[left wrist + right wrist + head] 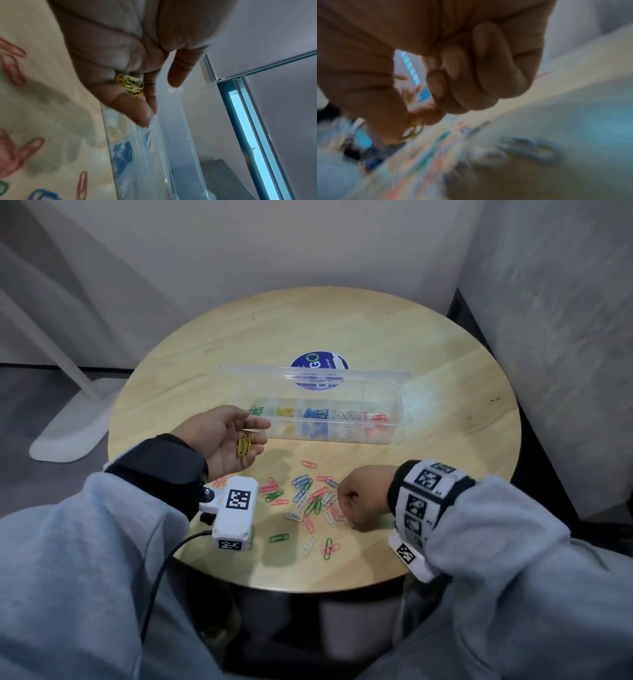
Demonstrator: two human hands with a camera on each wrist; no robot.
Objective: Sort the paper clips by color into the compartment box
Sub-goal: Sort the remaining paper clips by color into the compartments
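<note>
A clear compartment box [394,419] stands open on the round table, its lid upright behind it. Its compartments hold green, yellow, blue, white and red clips from left to right. My left hand [262,436] is palm up just in front of the box's left end, and a small bunch of yellow clips [244,445] [131,84] lies on its relaxed, cupped fingers. My right hand [342,501] is curled at the right edge of the loose pile of mixed clips [308,498]. In the blurred right wrist view its thumb and forefinger pinch a yellow clip [412,132].
A round blue sticker [318,364] lies on the wooden table [445,378] behind the box. Stray clips [329,547] lie near the table's front edge. A white stand base [68,436] sits on the floor at the left, and a grey wall rises at the right.
</note>
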